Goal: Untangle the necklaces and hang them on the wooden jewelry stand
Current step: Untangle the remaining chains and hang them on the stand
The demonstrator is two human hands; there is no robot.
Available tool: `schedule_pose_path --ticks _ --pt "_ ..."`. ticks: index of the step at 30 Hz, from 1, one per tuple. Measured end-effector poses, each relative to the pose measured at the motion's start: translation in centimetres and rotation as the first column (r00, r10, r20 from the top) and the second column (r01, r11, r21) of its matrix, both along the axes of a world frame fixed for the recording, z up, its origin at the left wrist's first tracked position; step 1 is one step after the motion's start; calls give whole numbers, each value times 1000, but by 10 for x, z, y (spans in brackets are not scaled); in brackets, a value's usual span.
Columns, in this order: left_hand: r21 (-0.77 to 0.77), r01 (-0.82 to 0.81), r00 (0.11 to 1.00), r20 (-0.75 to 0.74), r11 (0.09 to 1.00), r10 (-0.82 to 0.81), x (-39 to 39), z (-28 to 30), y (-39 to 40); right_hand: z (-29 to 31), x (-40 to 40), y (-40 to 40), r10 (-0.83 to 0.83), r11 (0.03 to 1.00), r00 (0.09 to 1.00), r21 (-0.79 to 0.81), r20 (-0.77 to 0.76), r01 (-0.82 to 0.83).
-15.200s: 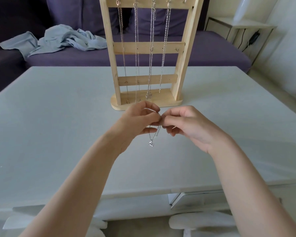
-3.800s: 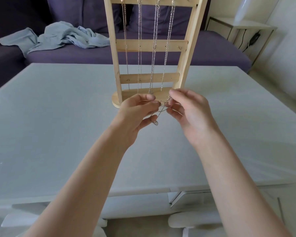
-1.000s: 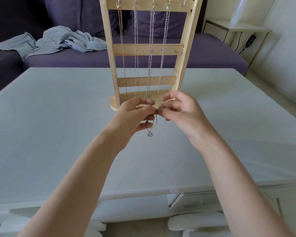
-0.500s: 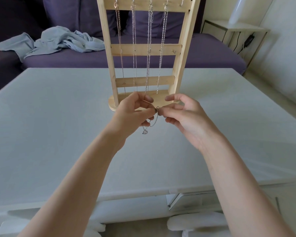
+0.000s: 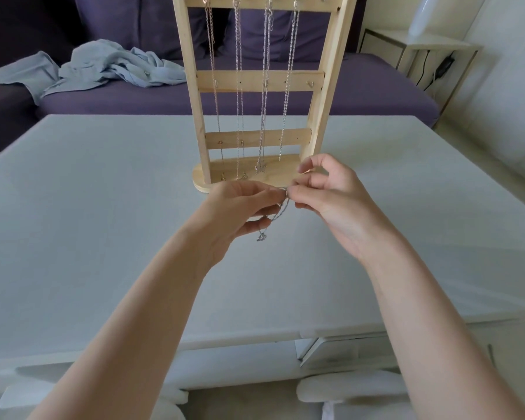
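Pinched between left hand [image 5: 240, 207] and right hand [image 5: 328, 198], fingertips meeting just before the wooden jewelry stand [image 5: 262, 86]: a silver necklace [image 5: 278, 212], looped below both hands, pendant dangling above the table [image 5: 103, 207]. Four chains hung on the stand.

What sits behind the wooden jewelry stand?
Behind the wooden jewelry stand, a purple sofa holds a crumpled pale-blue cloth. The stand's uprights and rails cover strips of the sofa.

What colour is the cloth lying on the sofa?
Light blue-grey cloth, crumpled on the purple sofa; head view.
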State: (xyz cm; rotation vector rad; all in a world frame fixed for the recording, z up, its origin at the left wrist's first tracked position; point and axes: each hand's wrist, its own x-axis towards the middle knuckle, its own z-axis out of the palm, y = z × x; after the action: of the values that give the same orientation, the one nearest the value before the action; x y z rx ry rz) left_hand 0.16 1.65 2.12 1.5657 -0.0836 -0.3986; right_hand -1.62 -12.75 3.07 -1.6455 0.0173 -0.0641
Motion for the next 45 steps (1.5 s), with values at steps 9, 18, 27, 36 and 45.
schedule_pose_path --ticks 9,18,27,36,45 --pt "488 -39 912 374 872 -169 -3 -2 -7 -1 0 -3 119 782 985 -600 -123 -169" --pt "570 -71 815 507 819 -281 -4 -9 -9 -6 -1 -4 89 667 994 -737 -59 -104" --pt "540 -25 909 363 841 -206 -3 -11 -14 -8 -3 -7 29 841 994 -535 -106 -82" --pt "625 108 935 200 773 -293 -10 -16 -16 -1 -6 -8 -56 978 997 -196 58 66" --pt "279 -51 982 187 959 -2 2 -2 -7 -10 -4 -6 131 990 979 -33 -154 -137"
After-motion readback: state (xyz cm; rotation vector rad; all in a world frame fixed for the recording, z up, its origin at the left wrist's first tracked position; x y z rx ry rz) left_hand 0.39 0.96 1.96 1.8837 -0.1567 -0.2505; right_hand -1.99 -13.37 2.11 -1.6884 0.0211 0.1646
